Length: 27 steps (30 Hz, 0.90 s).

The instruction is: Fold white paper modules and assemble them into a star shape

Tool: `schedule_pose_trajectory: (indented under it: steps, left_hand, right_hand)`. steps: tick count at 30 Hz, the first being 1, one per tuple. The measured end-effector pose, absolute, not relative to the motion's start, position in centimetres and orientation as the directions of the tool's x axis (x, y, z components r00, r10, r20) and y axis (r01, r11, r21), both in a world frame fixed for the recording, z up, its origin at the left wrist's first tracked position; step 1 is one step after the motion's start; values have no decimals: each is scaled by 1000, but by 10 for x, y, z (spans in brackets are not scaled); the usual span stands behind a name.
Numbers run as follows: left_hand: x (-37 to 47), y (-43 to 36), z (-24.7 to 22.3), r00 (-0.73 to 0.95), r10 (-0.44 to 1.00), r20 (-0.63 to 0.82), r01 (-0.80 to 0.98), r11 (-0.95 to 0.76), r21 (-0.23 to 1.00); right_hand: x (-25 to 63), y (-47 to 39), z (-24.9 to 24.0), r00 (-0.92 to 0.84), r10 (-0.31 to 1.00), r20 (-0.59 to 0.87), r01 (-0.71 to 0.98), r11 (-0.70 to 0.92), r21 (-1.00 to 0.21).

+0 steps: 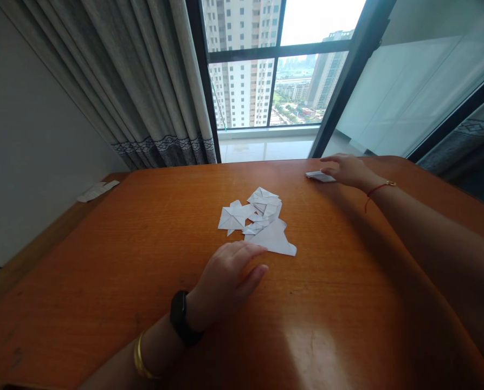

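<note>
Near the middle of the wooden table point(123, 271) lies a loose cluster of white folded papers point(231, 218), some overlapping. A larger flat piece of white paper point(275, 238) forms the near side of the cluster. My left hand point(229, 273) is just in front of this piece, thumb and fingers apart, holding nothing; its fingertips overlap the paper's near edge in view. At the far right, my right hand point(347, 170) reaches over another folded white paper point(320, 176). Its fingers are stretched out and apart above the thumb, which is at the paper; I cannot tell whether it touches.
A white strip of paper point(97, 191) lies at the far left, on a ledge beside the table. Grey curtains point(144, 81) hang behind the table's left side. Beyond the far edge stands a dark-framed window point(274, 52), with a glass panel point(420, 92) at right.
</note>
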<state>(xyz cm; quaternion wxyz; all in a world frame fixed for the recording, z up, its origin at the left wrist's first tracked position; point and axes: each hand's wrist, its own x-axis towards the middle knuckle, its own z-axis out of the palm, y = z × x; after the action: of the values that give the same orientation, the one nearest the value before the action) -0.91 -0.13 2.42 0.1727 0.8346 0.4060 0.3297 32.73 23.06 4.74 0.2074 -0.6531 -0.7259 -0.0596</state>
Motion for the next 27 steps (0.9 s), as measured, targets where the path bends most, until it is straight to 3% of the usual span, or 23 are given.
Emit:
schedule_pose_trajectory:
  steps: [4, 6, 9, 13, 18, 21, 23, 27]
  left_hand:
    - [-7, 0, 25, 478, 800, 361, 570, -596, 565]
    - [-6, 2, 25, 474, 818, 326, 589, -570, 573]
    - [-8, 7, 22, 436, 852, 290, 645, -520, 560]
    - [-12, 16, 14, 353, 889, 292, 729, -457, 509]
    - [-18, 21, 12, 308, 874, 375, 735, -469, 489]
    - [-19, 20, 17, 347, 879, 327, 714, -474, 516]
    - [-20, 21, 19, 307, 921, 241, 732, -390, 559]
    - [-25, 29, 18, 41, 977, 211, 584, -195, 788]
  right_hand:
    - [288, 183, 46, -166, 943, 288, 922, 252, -293]
    - [260, 149, 40, -235, 959, 160, 847, 283, -449]
    - [225, 105, 23, -257, 964, 65, 810, 252, -530]
    - [207, 75, 4, -127, 992, 18, 821, 116, -560]
    - [203, 56, 12, -280, 958, 58, 436, 181, -882]
    - [201, 43, 20, -390, 914, 107, 299, 236, -925]
    - [202, 42, 22, -363, 921, 139, 277, 249, -928]
    - [210, 74, 17, -94, 987, 133, 504, 162, -848]
